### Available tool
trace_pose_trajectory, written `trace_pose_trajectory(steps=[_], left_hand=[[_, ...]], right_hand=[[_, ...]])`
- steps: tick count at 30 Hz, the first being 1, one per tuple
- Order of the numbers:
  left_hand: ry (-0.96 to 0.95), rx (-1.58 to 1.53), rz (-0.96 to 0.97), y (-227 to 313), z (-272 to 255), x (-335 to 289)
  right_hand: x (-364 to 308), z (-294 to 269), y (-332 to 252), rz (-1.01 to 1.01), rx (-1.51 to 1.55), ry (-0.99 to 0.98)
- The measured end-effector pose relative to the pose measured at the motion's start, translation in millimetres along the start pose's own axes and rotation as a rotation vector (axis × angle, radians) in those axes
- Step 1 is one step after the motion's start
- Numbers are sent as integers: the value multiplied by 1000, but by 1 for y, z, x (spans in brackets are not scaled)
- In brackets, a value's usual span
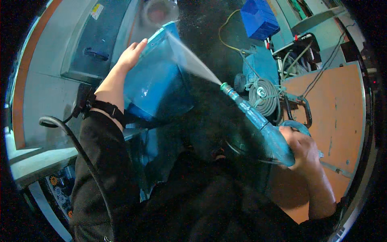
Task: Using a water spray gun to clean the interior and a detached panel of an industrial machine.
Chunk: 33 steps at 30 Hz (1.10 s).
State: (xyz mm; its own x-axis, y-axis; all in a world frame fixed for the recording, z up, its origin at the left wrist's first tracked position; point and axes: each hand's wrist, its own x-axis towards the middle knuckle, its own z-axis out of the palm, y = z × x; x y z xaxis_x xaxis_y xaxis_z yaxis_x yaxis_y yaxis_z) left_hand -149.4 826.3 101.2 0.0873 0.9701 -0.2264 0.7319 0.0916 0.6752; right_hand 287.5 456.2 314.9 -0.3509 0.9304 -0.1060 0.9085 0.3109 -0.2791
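My left hand [131, 55] grips the upper rim of a blue plastic crate [155, 86], which is tilted up on the left side. At the right, my right hand [300, 145] is wrapped round the handle of a blue pressure washer gun [258, 117]. A white fan of water [193, 62] leaves the green-tipped nozzle and strikes the crate near its upper rim. A strap with a black device [84, 99] sits round my left wrist, and a black cable runs down from it along my sleeve.
A blue wheeled machine [260, 64] with a coiled grey hose [262, 97] stands to the right. Beyond it lies another blue crate [260, 20]. An orange-brown panel [330, 121] lines the right; a grey cabinet door [94, 44] is at the left. The dark floor [201, 24] looks wet.
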Motion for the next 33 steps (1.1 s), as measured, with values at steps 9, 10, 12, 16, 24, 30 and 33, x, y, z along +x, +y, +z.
trace_pose_trajectory(steps=[9,10,12,16,24,30,33], left_hand=[[-99,93,10,-18,-18,-9],[-65,167,62,-22,-15,-8],[-32,265,119,-24,-11,-7],[3,325,141,-5,2,-16],[-63,435,445,59,56,-32],[-162,434,737,96,78,-35],[-255,460,785,108,87,-31]], right_hand=[[37,27,-26,-171,-42,-144],[40,29,-31,-194,-73,-139],[45,33,-36,-236,-116,-104],[54,39,-38,-262,-143,-76],[52,35,-34,-230,-152,-143],[32,37,-14,-103,-79,-118],[22,39,-5,-87,-72,-149]])
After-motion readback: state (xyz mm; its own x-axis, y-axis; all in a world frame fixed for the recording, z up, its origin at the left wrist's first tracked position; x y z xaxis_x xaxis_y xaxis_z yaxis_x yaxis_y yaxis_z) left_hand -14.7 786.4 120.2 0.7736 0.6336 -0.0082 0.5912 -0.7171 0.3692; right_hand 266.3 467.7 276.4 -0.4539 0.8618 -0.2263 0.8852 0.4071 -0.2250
